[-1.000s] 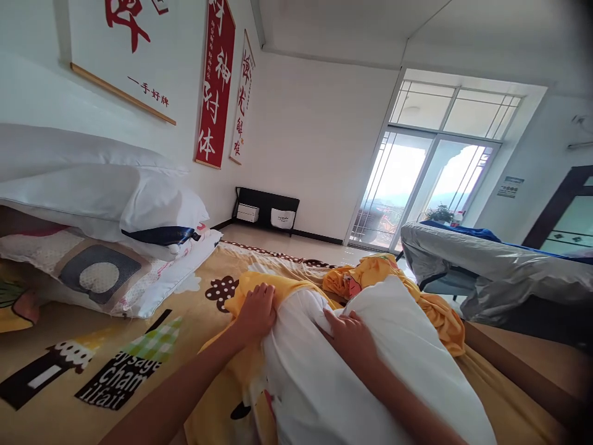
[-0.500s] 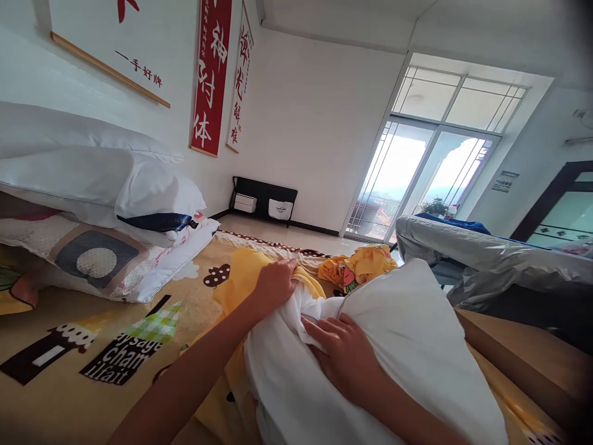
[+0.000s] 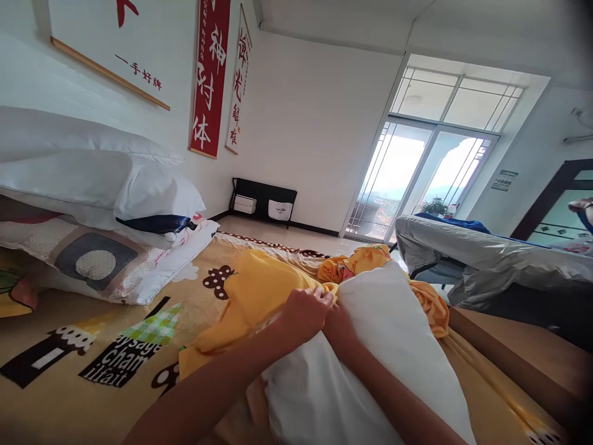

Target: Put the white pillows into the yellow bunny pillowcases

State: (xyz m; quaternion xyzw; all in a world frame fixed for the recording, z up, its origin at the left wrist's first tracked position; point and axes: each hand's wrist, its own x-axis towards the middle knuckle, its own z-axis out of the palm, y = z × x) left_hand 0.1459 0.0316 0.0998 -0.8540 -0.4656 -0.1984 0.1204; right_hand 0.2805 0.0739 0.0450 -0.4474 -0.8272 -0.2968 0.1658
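Observation:
A white pillow [image 3: 389, 346] lies in front of me on the patterned yellow-brown bedding [image 3: 194, 284]. Its far end is bunched against a plain yellow pillowcase [image 3: 259, 284]. My left hand [image 3: 309, 312] has its fingers closed on the pillowcase's edge, right at the pillow's end. Close beside it, my right hand [image 3: 341, 324] reaches into the fold between pillow and cloth. The fingers of that hand are hidden, so their grip does not show.
Stacked white pillows [image 3: 83, 173] rest on a patterned pillow [image 3: 97, 259] at the left. Crumpled orange-yellow cloth [image 3: 365, 259] lies beyond my hands. A brown board [image 3: 523, 352] is at the right, near a plastic-covered piece [image 3: 486, 247]. A black bench [image 3: 262, 201] stands by the far wall.
My left hand has moved right and nearer, drawing yellow cloth over the pillow's end. My right hand has gone from lying on the pillow into the fold beside it.

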